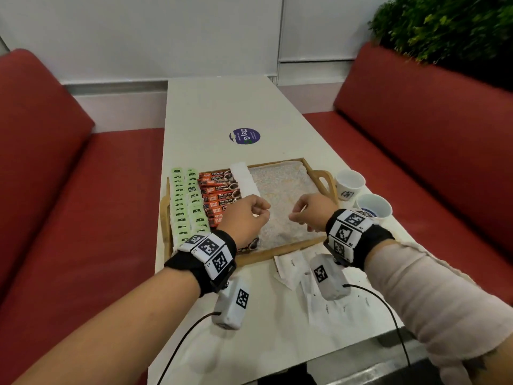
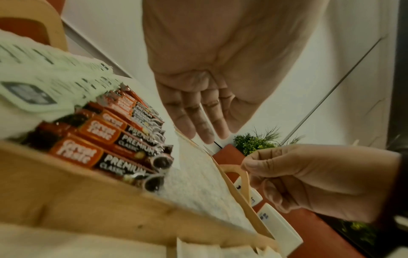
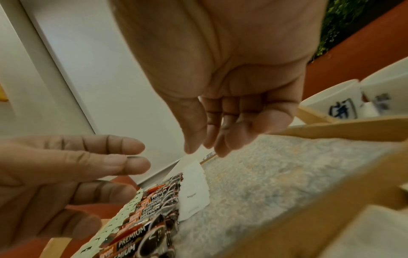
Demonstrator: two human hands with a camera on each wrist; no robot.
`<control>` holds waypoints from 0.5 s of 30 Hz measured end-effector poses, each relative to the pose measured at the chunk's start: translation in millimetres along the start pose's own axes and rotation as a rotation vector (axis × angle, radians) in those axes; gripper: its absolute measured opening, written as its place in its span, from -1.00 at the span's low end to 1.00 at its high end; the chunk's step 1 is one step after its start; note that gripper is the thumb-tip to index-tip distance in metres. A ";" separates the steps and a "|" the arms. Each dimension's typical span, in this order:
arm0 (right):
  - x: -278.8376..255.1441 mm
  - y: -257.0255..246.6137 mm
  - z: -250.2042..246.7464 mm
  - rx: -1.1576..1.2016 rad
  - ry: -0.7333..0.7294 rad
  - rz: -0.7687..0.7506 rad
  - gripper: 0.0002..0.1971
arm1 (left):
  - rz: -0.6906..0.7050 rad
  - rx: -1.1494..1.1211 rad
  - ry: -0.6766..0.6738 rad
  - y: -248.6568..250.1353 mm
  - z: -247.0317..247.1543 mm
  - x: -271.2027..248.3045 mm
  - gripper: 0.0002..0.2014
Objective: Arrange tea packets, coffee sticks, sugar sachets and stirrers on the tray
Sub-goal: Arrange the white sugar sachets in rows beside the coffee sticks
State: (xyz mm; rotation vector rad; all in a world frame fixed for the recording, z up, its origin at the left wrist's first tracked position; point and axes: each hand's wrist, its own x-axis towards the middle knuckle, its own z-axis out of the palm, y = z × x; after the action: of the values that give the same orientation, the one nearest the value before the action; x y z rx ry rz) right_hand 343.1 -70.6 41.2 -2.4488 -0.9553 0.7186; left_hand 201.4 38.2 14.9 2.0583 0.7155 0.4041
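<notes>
A wooden tray (image 1: 277, 250) sits on the white table (image 1: 222, 107). From its left side it holds two columns of green tea packets (image 1: 184, 207), a row of orange-and-black coffee sticks (image 1: 219, 195) and a short column of white sugar sachets (image 1: 245, 180). The right half shows only a speckled liner. Over that half my left hand (image 1: 249, 218) and right hand (image 1: 311, 215) hover side by side. The wrist views show the left hand's (image 3: 66, 174) fingers spread and the right hand's (image 3: 220, 131) fingers hanging loosely, with nothing in either. More white sachets (image 1: 291, 269) lie loose in front of the tray.
Two white paper cups (image 1: 349, 183) (image 1: 373, 205) stand just right of the tray's handle. A round purple sticker (image 1: 244, 136) lies flat behind the tray. Red benches (image 1: 55, 190) (image 1: 430, 162) flank the narrow table, and a plant (image 1: 444, 23) is at the far right.
</notes>
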 end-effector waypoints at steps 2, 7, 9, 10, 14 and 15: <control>-10.0 10.4 -2.3 -0.003 0.007 0.005 -0.85 | -0.002 -0.002 -0.018 3.9 9.6 -6.1 -0.93; -28.6 35.2 -15.1 -0.042 -0.009 0.002 -0.86 | -0.010 0.007 -0.050 20.1 35.7 -19.4 -0.93; -32.3 43.3 -21.5 -0.076 -0.016 -0.003 -0.86 | -0.022 0.024 -0.066 27.0 44.5 -21.4 -0.92; -33.0 47.2 -24.5 -0.095 -0.022 -0.006 -0.85 | -0.032 0.037 -0.078 30.6 48.7 -21.4 -0.90; -33.8 68.2 -33.8 -0.188 -0.088 -0.009 -0.77 | -0.077 0.141 -0.161 43.7 70.6 -20.2 -0.82; -35.1 73.2 -36.1 -0.214 -0.113 -0.026 -0.76 | -0.094 0.164 -0.183 46.3 76.8 -20.8 -0.80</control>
State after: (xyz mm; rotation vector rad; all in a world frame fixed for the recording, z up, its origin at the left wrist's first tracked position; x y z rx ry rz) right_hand 378.7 -152.0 40.8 -2.5958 -1.1595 0.7888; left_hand 241.3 -44.6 11.3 2.1714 0.7508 0.1045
